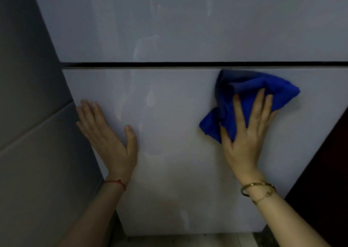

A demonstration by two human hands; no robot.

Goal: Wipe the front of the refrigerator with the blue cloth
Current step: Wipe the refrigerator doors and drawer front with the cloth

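The white refrigerator front fills the view, with a dark gap between its upper and lower doors. A crumpled blue cloth lies against the top right of the lower door, just under the gap. My right hand presses the cloth flat against the door with straight, spread fingers. My left hand rests flat on the left edge of the lower door, fingers straight, holding nothing. Streaks and smears show on both doors.
A grey tiled wall stands close on the left of the refrigerator. A dark surface borders it on the right. A strip of floor shows below the lower door.
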